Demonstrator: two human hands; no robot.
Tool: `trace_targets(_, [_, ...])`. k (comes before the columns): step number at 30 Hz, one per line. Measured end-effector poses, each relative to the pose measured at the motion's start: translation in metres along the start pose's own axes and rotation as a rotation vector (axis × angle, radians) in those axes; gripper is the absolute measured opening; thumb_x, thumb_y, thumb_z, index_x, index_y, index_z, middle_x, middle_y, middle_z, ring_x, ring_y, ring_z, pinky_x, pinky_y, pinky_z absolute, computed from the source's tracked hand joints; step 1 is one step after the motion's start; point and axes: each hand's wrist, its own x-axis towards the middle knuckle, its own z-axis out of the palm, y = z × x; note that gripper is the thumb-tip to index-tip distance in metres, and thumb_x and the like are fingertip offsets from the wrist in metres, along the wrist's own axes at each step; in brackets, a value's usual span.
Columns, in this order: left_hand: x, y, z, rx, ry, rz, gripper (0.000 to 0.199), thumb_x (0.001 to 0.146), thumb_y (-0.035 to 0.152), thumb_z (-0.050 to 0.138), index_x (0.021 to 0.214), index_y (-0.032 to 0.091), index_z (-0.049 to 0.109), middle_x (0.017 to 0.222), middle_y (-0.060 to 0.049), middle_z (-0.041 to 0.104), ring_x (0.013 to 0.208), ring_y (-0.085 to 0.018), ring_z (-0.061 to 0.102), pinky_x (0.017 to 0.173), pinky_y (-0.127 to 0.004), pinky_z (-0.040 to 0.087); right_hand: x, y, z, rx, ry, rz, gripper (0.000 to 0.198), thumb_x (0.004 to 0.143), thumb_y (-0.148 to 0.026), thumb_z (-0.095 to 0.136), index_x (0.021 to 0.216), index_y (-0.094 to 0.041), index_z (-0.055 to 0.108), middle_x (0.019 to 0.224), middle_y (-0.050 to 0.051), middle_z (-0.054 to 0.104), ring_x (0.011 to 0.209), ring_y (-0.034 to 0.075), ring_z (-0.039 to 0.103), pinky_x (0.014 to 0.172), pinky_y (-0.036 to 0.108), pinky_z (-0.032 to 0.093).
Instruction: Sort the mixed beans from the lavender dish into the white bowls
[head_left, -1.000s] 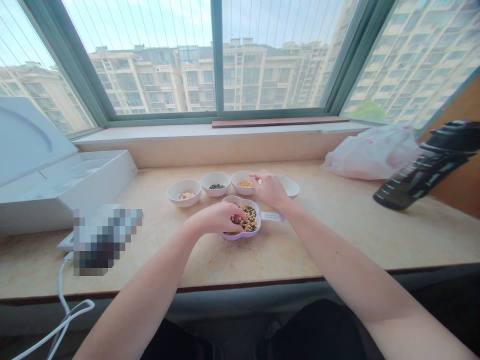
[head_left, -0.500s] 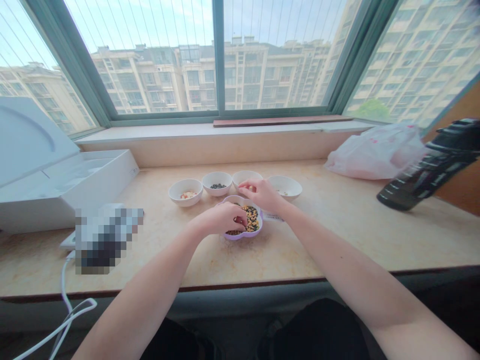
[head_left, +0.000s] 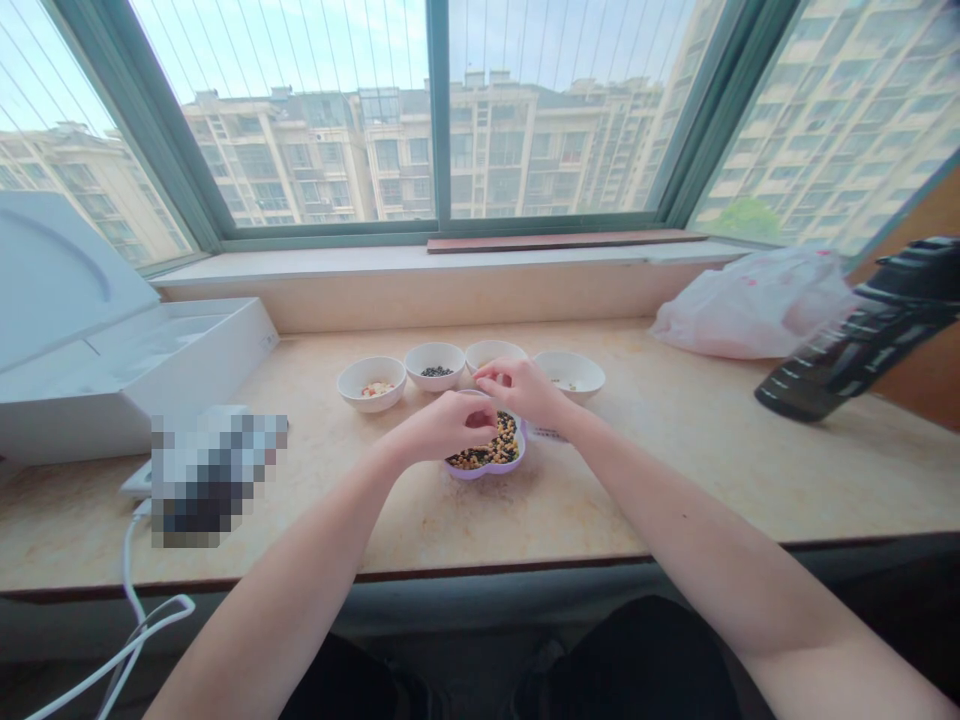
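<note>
Left hand [head_left: 454, 422] over lilac, lobed plastic-looking dish [head_left: 487, 472], right hand [head_left: 529, 388] by round white bowl [head_left: 493, 351]; finger closure, I cannot tell. I'd pinch black-and-yellow beans [head_left: 505, 438] singly.

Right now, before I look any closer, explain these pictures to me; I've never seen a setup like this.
There is no machine here: one head-worn camera, facing forward and down, films a person's left hand and right hand. On the counter stands a purple dish of mixed black and yellow grains. The left hand is over it; the right is close by, partly hiding a white bowl behind. Three more white bowls stand alongside: one with pale and reddish bits, one with black beans, one with a few small pieces. A white box is at the left, a plastic bag and dark bottle at the right. Whether either hand holds a grain is too small to tell.
</note>
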Motion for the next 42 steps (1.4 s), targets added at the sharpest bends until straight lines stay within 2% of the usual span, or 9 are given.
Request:
trace_targets(4, [0.000,0.003,-0.007,-0.583,0.102,-0.002,0.017,0.086,0.030,0.063,0.077,0.017,0.058,0.066,0.004,0.048,0.058,-0.008,0.040,0.055,-0.022,0.030,0.000,-0.004,-0.003,0.019,-0.022,0.010,0.019,0.091,-0.024,0.062,0.094,-0.015,0.079,0.088,0.007,0.076,0.069,0.014,0.058,0.066,0.028,0.042])
trace_targets(7, [0.000,0.004,-0.015,-0.938,0.142,-0.024,0.018,0.088,0.028,0.063,0.076,0.017,0.054,0.064,0.005,0.043,0.054,-0.007,0.036,0.052,-0.020,0.030,0.000,-0.004,-0.002,0.017,-0.026,0.007,0.022,0.093,-0.026,0.061,0.095,-0.015,0.079,0.082,0.006,0.074,0.066,0.013,0.055,0.064,0.028,0.040])
trace_targets(10, [0.000,0.005,-0.021,-1.183,0.135,-0.039,0.016,0.088,0.026,0.063,0.078,0.017,0.054,0.065,0.005,0.042,0.053,-0.007,0.036,0.050,-0.019,0.033,0.000,-0.003,-0.001,0.013,-0.022,0.009,0.023,0.093,-0.026,0.060,0.097,-0.015,0.080,0.077,0.005,0.072,0.064,0.013,0.054,0.063,0.028,0.039])
trace_targets(14, [0.000,0.005,-0.022,-1.346,0.179,-0.052,0.012,0.091,0.023,0.058,0.080,0.017,0.055,0.063,0.005,0.041,0.052,-0.007,0.039,0.049,-0.018,0.036,-0.001,-0.003,-0.001,0.009,-0.016,0.005,0.023,0.093,-0.027,0.061,0.097,-0.014,0.079,0.076,0.005,0.070,0.063,0.013,0.053,0.062,0.028,0.039])
trace_targets(24, [-0.002,0.010,-0.030,-1.483,0.369,-0.039,0.018,0.096,0.020,0.051,0.078,0.019,0.050,0.057,0.007,0.040,0.045,-0.007,0.038,0.047,-0.019,0.035,0.000,0.001,0.001,0.016,0.005,-0.027,0.020,0.093,-0.026,0.061,0.094,-0.015,0.078,0.088,0.007,0.074,0.065,0.014,0.056,0.064,0.028,0.042])
trace_targets(29, [-0.001,0.010,-0.030,-1.469,0.370,-0.022,0.025,0.099,0.024,0.050,0.075,0.018,0.048,0.057,0.007,0.038,0.046,-0.007,0.037,0.048,-0.019,0.034,0.000,0.000,0.000,0.008,0.010,-0.033,0.020,0.093,-0.026,0.062,0.094,-0.015,0.078,0.089,0.007,0.075,0.067,0.014,0.057,0.065,0.029,0.043])
trace_targets(34, [-0.003,0.012,-0.028,-1.333,0.357,-0.035,0.032,0.099,0.033,0.055,0.072,0.019,0.047,0.057,0.007,0.034,0.048,-0.007,0.033,0.051,-0.021,0.034,-0.001,-0.003,-0.001,0.002,0.005,-0.026,0.020,0.093,-0.026,0.061,0.094,-0.015,0.078,0.090,0.007,0.075,0.068,0.014,0.057,0.066,0.029,0.043])
trace_targets(37, [-0.004,0.012,-0.027,-1.216,0.342,-0.027,0.029,0.094,0.034,0.063,0.073,0.019,0.050,0.059,0.007,0.034,0.050,-0.007,0.034,0.054,-0.022,0.036,-0.001,-0.004,-0.002,0.002,-0.004,-0.019,0.021,0.094,-0.026,0.061,0.095,-0.015,0.078,0.088,0.007,0.074,0.067,0.014,0.057,0.066,0.028,0.044])
trace_targets(42, [-0.002,0.006,-0.024,-1.068,0.440,0.024,0.023,0.083,0.036,0.075,0.079,0.019,0.059,0.056,0.008,0.034,0.050,-0.007,0.034,0.054,-0.022,0.035,-0.001,-0.004,-0.002,-0.002,-0.021,0.009,0.022,0.094,-0.027,0.061,0.097,-0.015,0.078,0.085,0.007,0.074,0.066,0.014,0.057,0.065,0.029,0.043])
